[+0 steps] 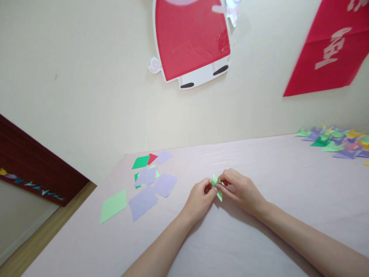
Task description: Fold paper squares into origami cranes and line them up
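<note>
A small folded piece of light green paper [220, 195] is held between my two hands, just above the pale pink sheet [239, 246]. My left hand [201, 197] pinches its left side between thumb and fingers. From the right, my right hand [239, 188] grips it with thumb and fingertips. Pointed ends of the paper stick out above and below the fingers; its middle is mostly hidden. Left of my hands lie flat paper pieces: a light green sheet [113, 206], a purple sheet [143, 202] and a dark green sheet [141, 162].
Many folded paper figures [331, 146] in green, purple and yellow stand at the far right, by the wall [115, 96]. A red-bodied cartoon cutout [191, 38] and a red banner [328, 50] hang on it. A dark brown door [43, 165] is at the left.
</note>
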Available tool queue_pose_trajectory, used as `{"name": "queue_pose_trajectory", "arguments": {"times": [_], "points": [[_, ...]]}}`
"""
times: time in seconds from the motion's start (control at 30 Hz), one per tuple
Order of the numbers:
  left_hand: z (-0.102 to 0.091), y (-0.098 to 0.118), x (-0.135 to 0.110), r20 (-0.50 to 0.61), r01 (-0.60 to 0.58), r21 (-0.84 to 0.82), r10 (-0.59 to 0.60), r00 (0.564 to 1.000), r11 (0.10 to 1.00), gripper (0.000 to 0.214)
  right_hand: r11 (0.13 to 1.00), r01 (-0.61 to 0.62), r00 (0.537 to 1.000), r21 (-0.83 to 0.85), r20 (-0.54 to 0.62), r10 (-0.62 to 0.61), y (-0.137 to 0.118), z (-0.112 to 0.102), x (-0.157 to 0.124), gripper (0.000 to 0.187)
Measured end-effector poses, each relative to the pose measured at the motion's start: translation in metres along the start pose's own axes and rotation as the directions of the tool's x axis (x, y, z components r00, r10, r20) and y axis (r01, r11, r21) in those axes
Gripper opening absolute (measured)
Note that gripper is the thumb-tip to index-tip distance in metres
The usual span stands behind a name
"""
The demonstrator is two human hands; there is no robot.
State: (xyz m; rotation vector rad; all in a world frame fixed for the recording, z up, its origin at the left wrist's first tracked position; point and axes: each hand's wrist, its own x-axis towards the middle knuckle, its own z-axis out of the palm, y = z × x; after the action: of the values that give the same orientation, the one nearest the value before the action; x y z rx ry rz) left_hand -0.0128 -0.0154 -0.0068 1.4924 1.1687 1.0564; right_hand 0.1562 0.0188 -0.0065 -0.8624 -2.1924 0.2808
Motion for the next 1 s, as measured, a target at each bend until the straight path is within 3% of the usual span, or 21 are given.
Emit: {"name": "queue_pose_trajectory", "arguments": {"times": [0.2,0.4,0.53,0.63,0.7,0.8,0.9,1.0], "points": [[0.004,-0.001,-0.002,-0.086,-0.014,0.019,0.015,0.996,1.000,0.015,0.988,0.117,0.993,-0.100,0.011,-0.117,0.000,0.000,-0.001,0.011],[0.003,0.002,-0.001,-0.034,-0.035,0.042,0.036,0.999,0.999,0.017,0.918,0.201,0.980,-0.343,0.075,-0.187,-0.006,0.001,0.004,0.016],[0.005,-0.005,-0.002,-0.085,-0.015,0.022,0.017,0.996,1.000,0.034,0.924,0.068,0.993,-0.377,0.110,-0.028,0.002,-0.007,0.004,0.014],[0.006,-0.008,-0.003,-0.143,0.001,0.020,0.002,0.990,1.000,0.041,0.916,-0.207,0.961,-0.343,0.101,0.256,0.029,-0.044,-0.006,0.013],[0.007,-0.006,-0.003,-0.123,0.003,0.039,0.001,0.992,0.999,0.034,0.826,-0.411,0.891,-0.385,0.022,0.453,0.057,-0.088,-0.017,0.012],[0.007,-0.003,-0.002,-0.085,0.011,0.076,-0.005,0.996,0.997,0.026,0.504,-0.610,0.738,-0.611,-0.208,0.642,0.104,-0.164,-0.037,0.013],[0.007,-0.002,-0.001,-0.083,0.019,0.106,-0.010,0.996,0.994,0.024,0.183,-0.665,0.558,-0.724,-0.319,0.766,0.140,-0.226,-0.055,0.023],[0.007,-0.005,0.000,-0.078,0.014,0.118,-0.005,0.997,0.993,0.024,-0.024,-0.680,0.334,-0.733,-0.339,0.879,0.162,-0.253,-0.066,0.030]]}}
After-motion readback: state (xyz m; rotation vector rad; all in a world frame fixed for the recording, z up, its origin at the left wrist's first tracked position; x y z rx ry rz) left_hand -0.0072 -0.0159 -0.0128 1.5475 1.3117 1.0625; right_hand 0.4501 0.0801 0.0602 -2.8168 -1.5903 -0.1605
